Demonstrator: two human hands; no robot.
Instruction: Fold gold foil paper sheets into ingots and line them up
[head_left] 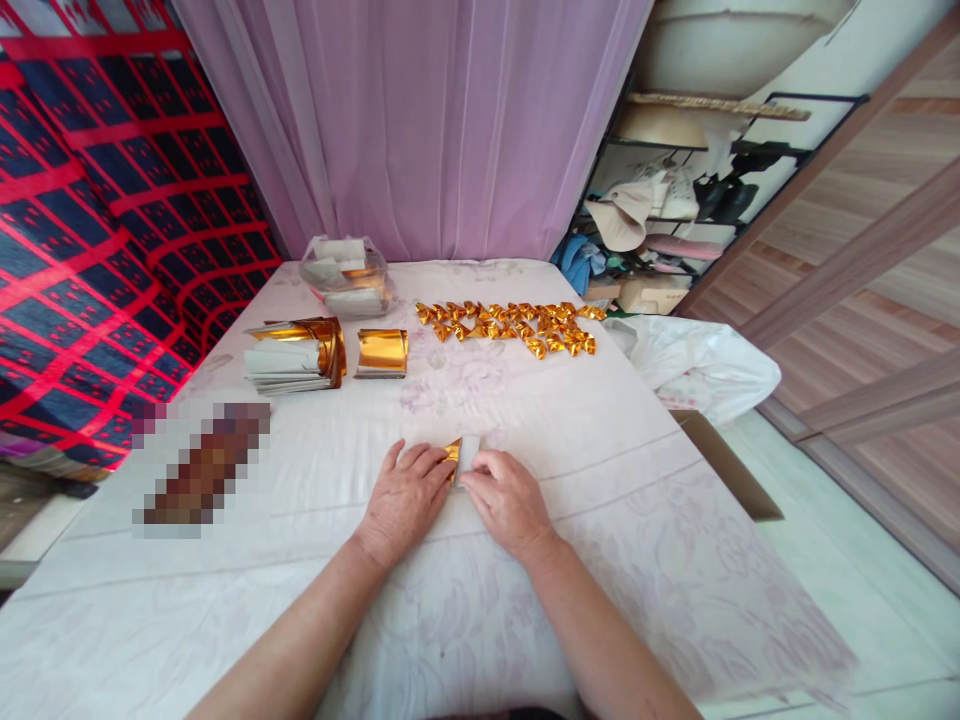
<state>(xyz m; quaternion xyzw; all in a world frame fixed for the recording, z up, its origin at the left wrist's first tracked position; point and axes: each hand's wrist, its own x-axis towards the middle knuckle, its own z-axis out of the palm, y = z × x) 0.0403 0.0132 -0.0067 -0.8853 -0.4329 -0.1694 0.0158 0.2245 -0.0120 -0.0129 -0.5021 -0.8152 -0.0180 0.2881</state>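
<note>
Small gold-and-white foil paper sheet (460, 458) lies on the white floral tablecloth (600, 450), pinched between our left hand (405, 492) and right hand (507, 500), close together. Folding step appears underway; next crease needs aligned edges. Finished folded gold foil pieces (510, 325) lie well beyond.

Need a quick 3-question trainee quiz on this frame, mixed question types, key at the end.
1. True or false: both hands press a gold sheet flat on the white cloth.
2. Multiple choice: the folded gold pieces lie A) in the clear bag B) in rows on the cloth beyond the hands C) on the floor.
3. Fill in: the left hand and right hand meet at the sheet; the stack of gold sheets lies to the person's ____.

Key: 1 true; 2 B; 3 left.
</note>
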